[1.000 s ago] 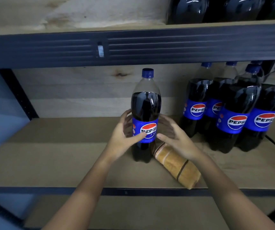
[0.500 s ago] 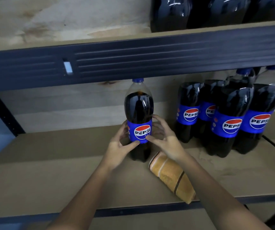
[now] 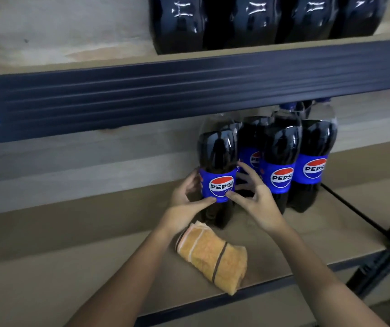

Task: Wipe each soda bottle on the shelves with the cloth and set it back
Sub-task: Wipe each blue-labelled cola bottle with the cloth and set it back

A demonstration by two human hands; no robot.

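Slid rightward along the shelf board (image 3: 47, 267) since a second ago: one soda bottle (image 3: 217, 171), then standing alone near the middle, now set just beside the cluster of bottles (image 3: 283, 161) toward the right end, apparently touching the nearest. Carried between both hands throughout. Folded cloth (image 3: 212, 258) now lying closer to the front edge in the head view, untouched, just in front of the held bottle's base.

Largest first. Overhead, a dark steel beam (image 3: 189, 90) of the upper shelf, with more dark bottles (image 3: 260, 20) standing on it; cap of the held bottle hidden behind that beam, so clearance there cannot be told. Below, wooden board, dark rail along its front edge, a dark upright post (image 3: 389, 244) at the right end.

Held bottle upright, label facing out. Left hand (image 3: 189, 199) curled round the label's left side, thumb across the lower front. Right hand (image 3: 257, 199) spread wider, thumb on the label's lower right, fingers reaching round between this bottle and its neighbour.

Probably the set-back step, nearly done.

Risks, as judgement only:
- Pushing further right could knock the packed neighbours, tall and narrow-based, into one another or toward the back.
- Right fingers could get pinched between bottles, or drag a neighbour forward on withdrawal.
- Cloth near the front edge could be swept off by a forearm.
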